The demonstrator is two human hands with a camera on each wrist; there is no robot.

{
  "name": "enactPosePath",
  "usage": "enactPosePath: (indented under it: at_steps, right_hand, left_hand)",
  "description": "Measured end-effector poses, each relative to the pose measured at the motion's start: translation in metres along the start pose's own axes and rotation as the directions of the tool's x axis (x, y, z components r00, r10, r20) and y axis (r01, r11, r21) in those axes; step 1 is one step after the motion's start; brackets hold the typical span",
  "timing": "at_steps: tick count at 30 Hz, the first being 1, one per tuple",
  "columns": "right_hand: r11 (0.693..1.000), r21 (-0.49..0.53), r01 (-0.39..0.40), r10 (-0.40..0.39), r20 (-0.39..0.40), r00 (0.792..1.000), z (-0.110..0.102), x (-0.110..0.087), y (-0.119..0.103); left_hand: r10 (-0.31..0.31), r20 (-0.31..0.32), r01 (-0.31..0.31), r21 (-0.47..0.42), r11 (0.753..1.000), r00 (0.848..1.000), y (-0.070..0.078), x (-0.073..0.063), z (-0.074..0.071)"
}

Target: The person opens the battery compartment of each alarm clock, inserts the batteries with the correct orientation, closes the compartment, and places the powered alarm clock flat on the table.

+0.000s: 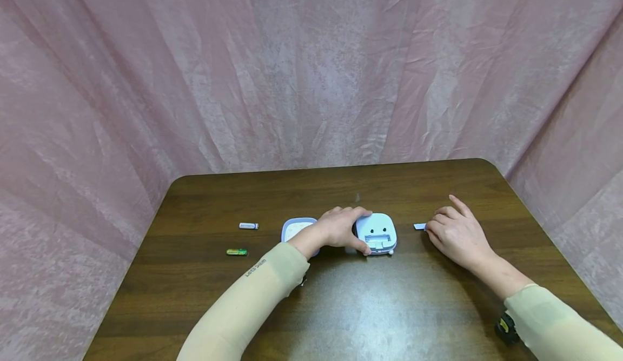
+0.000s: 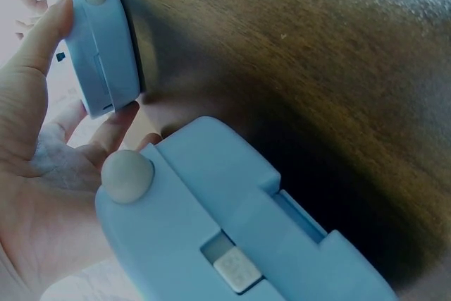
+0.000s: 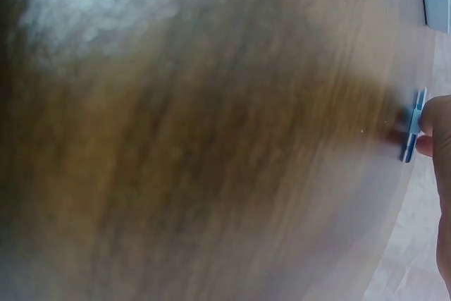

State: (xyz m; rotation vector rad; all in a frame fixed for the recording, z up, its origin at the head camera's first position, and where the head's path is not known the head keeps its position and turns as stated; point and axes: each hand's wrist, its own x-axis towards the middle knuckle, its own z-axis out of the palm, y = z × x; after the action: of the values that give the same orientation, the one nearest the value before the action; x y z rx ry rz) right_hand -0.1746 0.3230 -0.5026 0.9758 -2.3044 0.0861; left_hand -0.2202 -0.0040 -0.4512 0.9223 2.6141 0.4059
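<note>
My left hand (image 1: pixel 339 228) grips a small pale blue device (image 1: pixel 384 226) by its left side, thumb at the near edge and fingers at the far edge. Its upper face shows an uncovered battery compartment (image 1: pixel 378 240) and two dark round spots. In the left wrist view, the device (image 2: pixel 113 54) shows its rounded side and a pale round foot. To the right, my right hand (image 1: pixel 456 238) pinches a small flat pale blue cover (image 1: pixel 419 226) close over the table. The right wrist view shows this cover (image 3: pixel 414 126) edge-on at the thumb and fingertip.
Partly under my left forearm lies a second pale blue item (image 1: pixel 292 226) with a raised rim; it looms large (image 2: pixel 211 202) in the left wrist view. Further left are a white-and-blue battery (image 1: pixel 249 226) and a green battery (image 1: pixel 237 252). A pink curtain (image 1: pixel 311 69) hangs behind the brown table (image 1: pixel 233 199).
</note>
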Motion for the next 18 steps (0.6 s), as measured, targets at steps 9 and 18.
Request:
enactPosePath:
  at_steps: [9, 18]
  right_hand:
    - [0.999, 0.020, -0.040, 0.041, -0.033, 0.999, -0.007, 0.003, 0.001]
    - [0.969, 0.108, -0.221, 0.214, 0.075, 0.974, -0.017, 0.015, -0.005]
  left_hand:
    - [-0.002, 0.001, 0.002, 0.002, 1.000, 1.000, 0.000, 0.001, 0.001]
    - [0.007, 0.005, -0.007, 0.002, 1.000, 1.000, 0.000, 0.000, 0.000]
